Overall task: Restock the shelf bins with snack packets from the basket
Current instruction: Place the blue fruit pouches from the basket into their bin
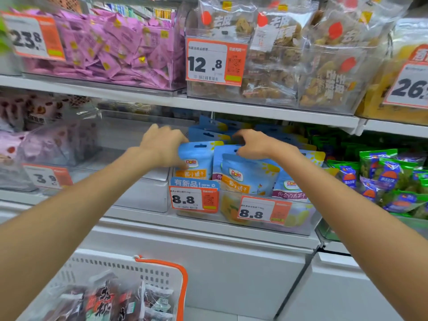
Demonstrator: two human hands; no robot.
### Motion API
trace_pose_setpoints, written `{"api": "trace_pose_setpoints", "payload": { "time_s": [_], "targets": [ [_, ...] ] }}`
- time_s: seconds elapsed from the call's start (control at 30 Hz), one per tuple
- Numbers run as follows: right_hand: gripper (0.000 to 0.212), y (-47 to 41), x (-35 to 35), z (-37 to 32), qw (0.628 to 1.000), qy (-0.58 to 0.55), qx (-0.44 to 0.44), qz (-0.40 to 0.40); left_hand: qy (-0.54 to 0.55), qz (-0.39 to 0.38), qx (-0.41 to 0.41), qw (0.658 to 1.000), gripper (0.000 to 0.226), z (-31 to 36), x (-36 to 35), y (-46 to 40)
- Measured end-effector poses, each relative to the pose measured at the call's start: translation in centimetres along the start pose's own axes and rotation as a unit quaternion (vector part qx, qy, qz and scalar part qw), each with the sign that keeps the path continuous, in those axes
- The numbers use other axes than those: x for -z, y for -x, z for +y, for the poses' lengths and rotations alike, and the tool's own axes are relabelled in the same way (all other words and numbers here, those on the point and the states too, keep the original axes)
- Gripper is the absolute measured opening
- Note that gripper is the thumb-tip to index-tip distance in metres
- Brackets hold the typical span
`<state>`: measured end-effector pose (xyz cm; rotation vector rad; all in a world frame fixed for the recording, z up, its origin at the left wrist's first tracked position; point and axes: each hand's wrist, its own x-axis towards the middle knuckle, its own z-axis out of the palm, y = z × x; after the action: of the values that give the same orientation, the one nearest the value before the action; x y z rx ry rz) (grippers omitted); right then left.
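Gripping blue Dole packets in clear bin, left hand and right hand fingers curled round tops

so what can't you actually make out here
- Head view: basket contents are cut off by the bottom edge; the packet print is blurred.
- Left hand fingertips are hidden behind the blue Dole packets.
- Small print on the 8.8 price tag is too small to read.
- Yellow packets are cut off at the right edge.
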<state>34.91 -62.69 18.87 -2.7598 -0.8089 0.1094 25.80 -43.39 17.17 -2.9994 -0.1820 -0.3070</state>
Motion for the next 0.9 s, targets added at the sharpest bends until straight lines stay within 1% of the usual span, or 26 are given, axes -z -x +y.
{"api": "trace_pose_setpoints", "payload": {
  "time_s": [0.07,0.17,0.2,0.23,0.27,0.3,0.33,0.37,0.4,0.47,0.5,0.57,0.63,0.7,0.77,0.83,0.9],
  "targets": [
    [0.047,-0.7,-0.1,0.2,1.000,0.016,-0.024,0.001,-0.056,0.034,-0.016,0.998,0.030,0.8,-0.2,-0.8],
    [0.032,-0.6,0.0,0.7,0.998,0.022,-0.026,0.050,-0.050,0.038,-0.013,0.998,0.034,1.1,-0.1,-2.4],
    [0.027,-0.4,0.0,0.9,0.997,0.015,-0.023,0.074,-0.032,0.047,-0.006,0.998,0.038,1.3,-0.2,-3.0],
    [0.022,-0.1,-0.1,1.2,0.994,0.003,-0.019,0.107,-0.012,0.069,0.002,0.998,0.037,1.5,-0.5,-3.3],
    [0.020,0.3,-0.3,1.5,0.989,-0.006,-0.020,0.144,0.003,0.097,0.009,0.995,0.031,1.7,-0.9,-3.6],
    [0.020,0.7,-0.7,1.7,0.983,-0.009,-0.020,0.181,0.006,0.119,0.019,0.993,0.025,2.0,-1.6,-3.7],
    [0.021,0.9,-1.2,1.8,0.978,-0.006,-0.019,0.209,-0.003,0.130,0.025,0.991,0.026,2.2,-2.3,-3.9],
    [0.023,0.8,-1.6,1.9,0.976,0.003,-0.012,0.220,-0.020,0.126,0.025,0.992,0.030,2.2,-3.0,-4.1],
    [0.026,0.5,-1.8,1.8,0.978,0.017,-0.002,0.208,-0.035,0.109,0.018,0.993,0.032,2.1,-3.5,-4.4],
    [0.034,-0.5,-1.7,1.6,0.989,0.034,0.015,0.146,-0.031,0.069,0.007,0.997,0.037,1.7,-3.6,-4.8],
    [0.037,-0.9,-1.4,1.5,0.992,0.032,0.020,0.119,-0.020,0.061,0.005,0.998,0.041,1.4,-3.3,-5.0],
    [0.041,-1.2,-1.1,1.2,0.995,0.023,0.028,0.094,0.000,0.068,0.009,0.998,0.052,1.0,-2.6,-5.0],
    [0.042,-0.8,-1.2,0.9,0.994,-0.002,0.045,0.103,0.027,0.086,0.009,0.996,0.064,0.5,-2.2,-4.5],
    [0.037,0.4,-1.4,0.4,0.987,-0.020,0.076,0.141,0.075,0.094,0.004,0.993,0.069,0.2,-2.1,-3.3],
    [0.029,2.1,-1.7,-0.1,0.968,-0.027,0.122,0.219,0.137,0.105,0.008,0.985,0.069,-0.2,-2.3,-1.7],
    [0.021,4.2,-2.4,-1.1,0.941,-0.051,0.163,0.291,0.195,0.125,0.016,0.973,0.065,-0.8,-2.6,0.4],
    [0.014,6.1,-3.8,-2.3,0.921,-0.082,0.194,0.328,0.247,0.152,0.038,0.956,0.058,-1.7,-3.0,2.9]
  ]
}}
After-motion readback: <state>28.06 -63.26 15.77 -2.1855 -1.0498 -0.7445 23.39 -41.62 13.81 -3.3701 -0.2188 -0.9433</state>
